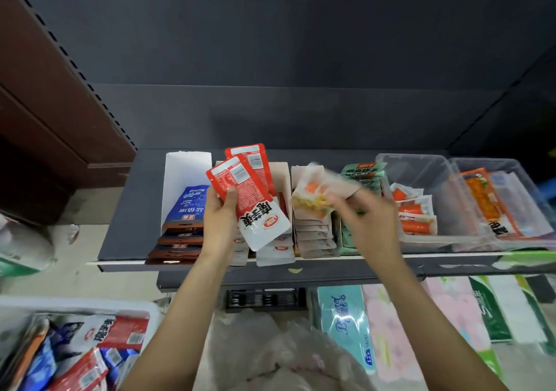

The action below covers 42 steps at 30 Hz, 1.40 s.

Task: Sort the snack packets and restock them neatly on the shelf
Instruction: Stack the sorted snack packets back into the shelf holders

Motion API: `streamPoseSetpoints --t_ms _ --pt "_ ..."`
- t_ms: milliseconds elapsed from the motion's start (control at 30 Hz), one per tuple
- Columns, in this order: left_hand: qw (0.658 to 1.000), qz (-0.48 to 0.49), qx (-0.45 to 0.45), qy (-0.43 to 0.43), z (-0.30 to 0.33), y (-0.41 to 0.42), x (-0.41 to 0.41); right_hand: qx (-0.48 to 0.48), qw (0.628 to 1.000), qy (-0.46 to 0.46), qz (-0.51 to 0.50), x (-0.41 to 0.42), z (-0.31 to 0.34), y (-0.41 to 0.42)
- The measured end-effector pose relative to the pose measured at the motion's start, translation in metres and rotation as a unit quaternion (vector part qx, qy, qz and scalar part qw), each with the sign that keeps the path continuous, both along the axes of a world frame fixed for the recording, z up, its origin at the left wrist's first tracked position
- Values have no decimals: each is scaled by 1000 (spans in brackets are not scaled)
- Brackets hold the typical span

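Observation:
My left hand (pixel 221 213) grips two red-and-white snack packets (pixel 249 195), fanned upright above the row of matching packets (pixel 275 250) on the dark shelf (pixel 126 219). My right hand (pixel 371 219) pinches a clear packet with orange and yellow contents (pixel 316 190), blurred, just above a stack of similar pale packets (pixel 314 235). A white carton (pixel 186 168) at the left holds blue and brown packets (pixel 183 225). Green packets (pixel 362 174) stand behind my right hand.
Two clear plastic bins (pixel 421 165) (pixel 493 165) at the shelf's right hold orange packets. A bin of mixed loose packets (pixel 75 348) sits at lower left. Tissue packs (pixel 346 324) fill the lower shelf at right. A plastic bag (pixel 270 345) lies below my arms.

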<state>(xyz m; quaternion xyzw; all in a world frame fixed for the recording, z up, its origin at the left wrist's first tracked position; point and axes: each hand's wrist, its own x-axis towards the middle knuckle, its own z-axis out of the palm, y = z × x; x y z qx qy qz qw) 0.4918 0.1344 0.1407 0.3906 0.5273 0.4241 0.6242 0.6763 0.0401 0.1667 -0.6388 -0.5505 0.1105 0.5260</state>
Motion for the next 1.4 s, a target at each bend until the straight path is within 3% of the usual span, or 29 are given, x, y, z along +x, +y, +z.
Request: streamPoseSetpoints --t_ms 67,100,233,400,533,767,900,933,1000,1133,1200,1267,1400 --pt "1000 9 1 6 0 2 -3 -59 973 219 -47 14 6 6" --pt "1000 10 0 8 0 2 -4 -75 956 280 -52 22 7 10" --pt "1000 -1 3 14 -1 2 -3 -54 927 363 -79 41 10 32" --pt "999 -24 28 25 -1 0 3 14 971 229 -64 48 17 65" --pt "999 -31 35 25 -3 -3 7 -90 995 -23 -23 52 -8 82" --pt "998 -33 46 36 -2 -3 6 -159 945 -284 19 53 -18 96" --pt "997 -33 45 44 -1 -3 3 -232 844 -483 22 50 -19 100" --pt "998 -35 38 44 -1 -3 3 -259 828 -497 34 46 -21 100" --pt "998 -37 23 40 1 -3 2 -270 831 -484 55 42 -18 100" --pt "999 -26 -40 6 2 -6 -3 -85 918 -380 79 30 10 76" --pt "996 -24 -78 -31 3 -8 -6 -3 892 -425 152 13 11 59" --pt "994 -37 -87 -50 5 -9 -8 15 861 -465 206 -3 0 51" --pt "995 -59 -69 -44 5 -16 -11 75 892 -400 197 -18 -21 50"
